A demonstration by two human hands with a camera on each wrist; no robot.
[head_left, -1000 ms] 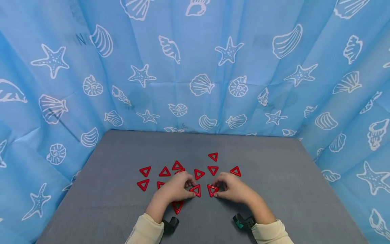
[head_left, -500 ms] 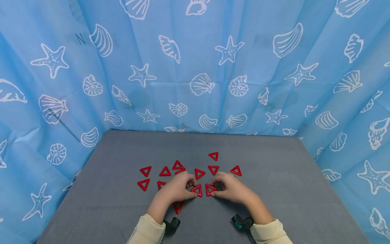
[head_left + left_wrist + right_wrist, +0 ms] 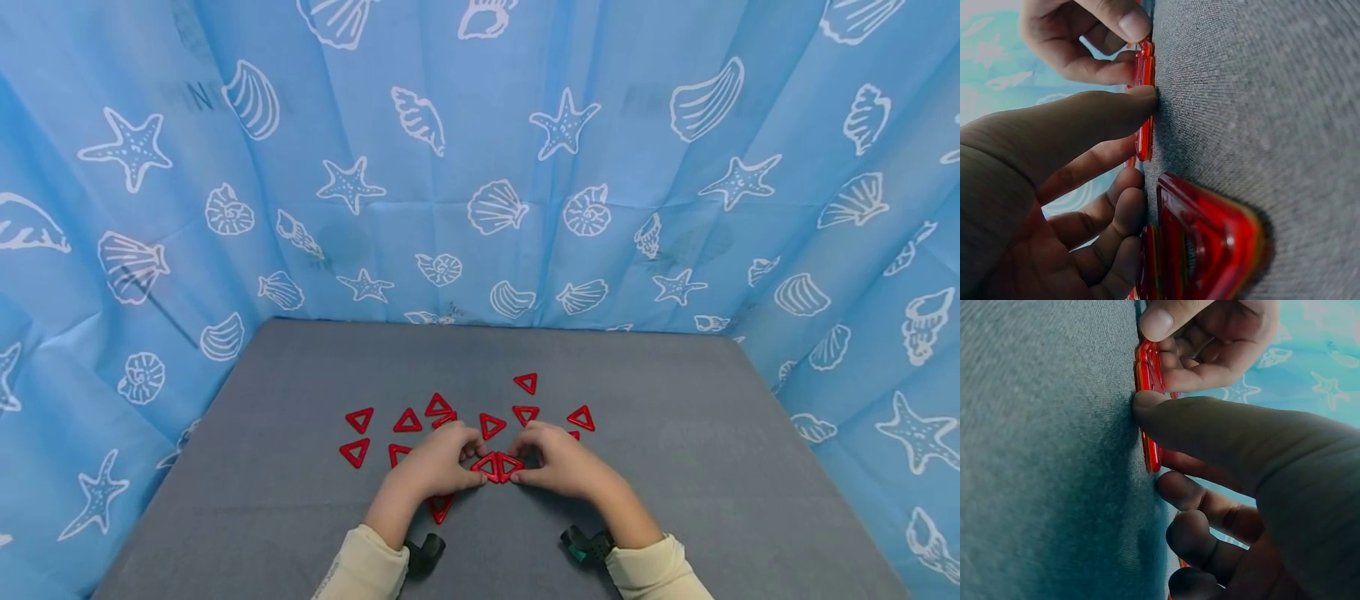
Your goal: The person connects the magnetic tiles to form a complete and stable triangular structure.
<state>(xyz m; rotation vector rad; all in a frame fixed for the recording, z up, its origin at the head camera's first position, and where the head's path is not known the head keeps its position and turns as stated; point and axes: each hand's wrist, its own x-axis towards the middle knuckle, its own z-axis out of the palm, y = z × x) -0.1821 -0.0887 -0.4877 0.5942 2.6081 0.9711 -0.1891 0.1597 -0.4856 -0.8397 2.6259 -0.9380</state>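
My left hand (image 3: 438,458) pinches a red triangular frame tile (image 3: 493,468) between thumb and fingers on the grey table. My right hand (image 3: 558,458) pinches a second red triangular tile (image 3: 502,468) the same way. The two tiles lie flat with their straight edges side by side and their tips pointing outward. In the left wrist view, the left thumb presses the near edge of its tile (image 3: 1144,140), with other fingers behind it. The right wrist view shows the right thumb on its tile (image 3: 1154,453). Another red triangle (image 3: 439,518) lies partly hidden below the left forearm.
Several red triangles lie left of the hands, such as one triangle (image 3: 354,462) at far left. Others are beyond, including one triangle (image 3: 483,426) and a farther one (image 3: 533,386). A right-side triangle (image 3: 588,423) lies past the right hand. A blue shell-patterned curtain (image 3: 420,175) surrounds the table (image 3: 675,392).
My right hand has slid left with its tile, closing the gap until it meets the left tile. The left hand has shifted slightly right. Another red tile now shows behind the right hand.
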